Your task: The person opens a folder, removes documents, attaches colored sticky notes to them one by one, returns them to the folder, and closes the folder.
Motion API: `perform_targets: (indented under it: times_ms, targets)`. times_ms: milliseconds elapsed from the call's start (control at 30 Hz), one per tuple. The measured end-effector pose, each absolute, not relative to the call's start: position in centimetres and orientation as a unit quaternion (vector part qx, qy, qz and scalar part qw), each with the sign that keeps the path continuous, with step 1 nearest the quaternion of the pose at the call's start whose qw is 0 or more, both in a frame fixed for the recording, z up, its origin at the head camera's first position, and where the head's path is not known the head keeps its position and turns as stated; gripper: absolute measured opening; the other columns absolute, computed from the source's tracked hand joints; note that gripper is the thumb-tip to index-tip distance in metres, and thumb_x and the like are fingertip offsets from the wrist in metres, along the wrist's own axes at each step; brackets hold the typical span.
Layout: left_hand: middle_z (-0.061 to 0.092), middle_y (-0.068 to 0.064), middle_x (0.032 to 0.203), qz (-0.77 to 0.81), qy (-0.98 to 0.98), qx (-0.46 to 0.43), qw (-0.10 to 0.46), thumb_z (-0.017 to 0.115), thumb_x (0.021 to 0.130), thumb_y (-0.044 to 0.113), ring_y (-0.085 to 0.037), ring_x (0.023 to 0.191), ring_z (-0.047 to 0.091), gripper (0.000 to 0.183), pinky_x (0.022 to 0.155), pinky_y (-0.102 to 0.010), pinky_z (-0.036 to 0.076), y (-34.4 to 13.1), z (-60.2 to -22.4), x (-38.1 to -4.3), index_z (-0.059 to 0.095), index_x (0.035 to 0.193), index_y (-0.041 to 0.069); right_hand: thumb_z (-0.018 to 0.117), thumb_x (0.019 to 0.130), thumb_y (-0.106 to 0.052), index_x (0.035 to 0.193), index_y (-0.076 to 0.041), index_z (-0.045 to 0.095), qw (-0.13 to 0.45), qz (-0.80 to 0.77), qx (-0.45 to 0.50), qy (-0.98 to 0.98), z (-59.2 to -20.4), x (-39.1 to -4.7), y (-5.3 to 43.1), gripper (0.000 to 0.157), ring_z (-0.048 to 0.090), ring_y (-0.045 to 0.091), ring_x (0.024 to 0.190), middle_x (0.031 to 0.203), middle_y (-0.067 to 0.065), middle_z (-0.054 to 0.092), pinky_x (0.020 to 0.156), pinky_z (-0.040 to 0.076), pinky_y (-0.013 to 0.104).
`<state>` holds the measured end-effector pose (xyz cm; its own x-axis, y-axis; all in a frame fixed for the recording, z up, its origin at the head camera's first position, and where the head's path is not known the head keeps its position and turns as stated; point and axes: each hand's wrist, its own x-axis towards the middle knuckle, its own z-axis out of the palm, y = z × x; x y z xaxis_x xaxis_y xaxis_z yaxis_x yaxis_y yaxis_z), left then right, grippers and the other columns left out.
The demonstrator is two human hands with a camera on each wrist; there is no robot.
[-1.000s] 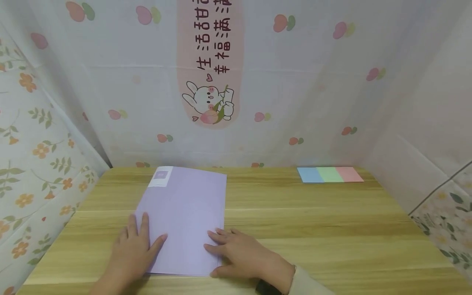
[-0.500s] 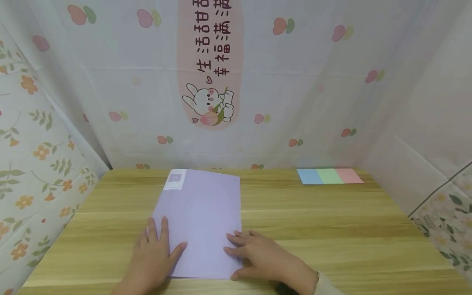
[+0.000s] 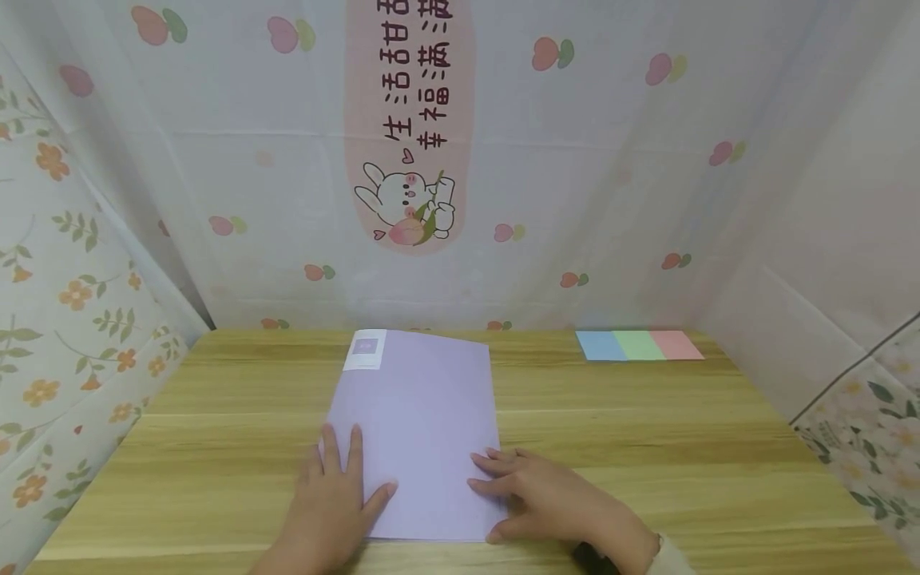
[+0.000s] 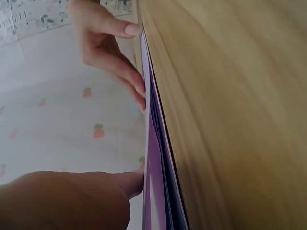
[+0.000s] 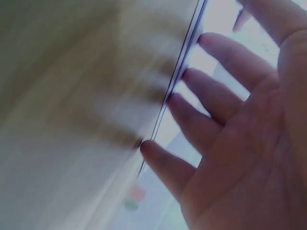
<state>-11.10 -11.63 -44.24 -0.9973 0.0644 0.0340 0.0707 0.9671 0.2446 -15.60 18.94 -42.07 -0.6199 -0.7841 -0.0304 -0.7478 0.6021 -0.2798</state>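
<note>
A light purple file folder [image 3: 427,423] lies closed on the wooden table, a white label [image 3: 365,350] at its far left corner. My left hand [image 3: 331,499] rests on its left side with fingers spread and the thumb on the cover. On the opposite side, my right hand [image 3: 546,495] touches the right edge, its thumb near the front corner. Seen from the left wrist, the folder's near edge [image 4: 156,143] shows several thin layers slightly parted. In the right wrist view, the fingertips of the right hand [image 5: 240,124] meet the folder's thin edge.
Blue, green and pink paper pads [image 3: 638,346] lie side by side at the table's back right. A printed cloth [image 3: 575,160] hangs behind the table [image 3: 611,423], and patterned cloths flank both sides. A dark band [image 3: 595,557] shows below the right wrist.
Both hands and the purple file folder have slid to the right across the table, from left of centre to about the middle. The hands keep the same pose on it.
</note>
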Motion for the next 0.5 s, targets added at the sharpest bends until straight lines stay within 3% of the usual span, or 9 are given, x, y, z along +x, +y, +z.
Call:
perform_targets:
  times_ms: [200,500]
  targets:
    - [0.015,-0.046,0.156,-0.155,-0.986,-0.054,-0.011,0.056,0.094,0.064,-0.068,0.141,0.023,0.095,0.114,-0.07,0.031,-9.6,-43.8,-11.0,0.03,0.156,-0.003,0.078,0.081,-0.052,0.14,-0.019,0.062,0.113,-0.161,-0.393,0.898,-41.5,-16.9,21.3,0.069,0.049,0.027,0.144,0.154,-0.001,0.052,0.115,0.043,0.046]
    - [0.013,-0.046,0.157,-0.193,-0.978,-0.079,0.003,0.059,0.091,0.065,-0.068,0.143,0.02,0.098,0.115,-0.067,0.033,-6.9,-43.9,-11.4,0.03,0.157,-0.002,0.082,0.074,-0.053,0.138,-0.014,0.064,0.108,-0.144,-0.377,0.909,-40.2,-17.8,23.1,0.077,0.056,0.031,0.137,0.15,0.007,0.056,0.109,0.049,0.046]
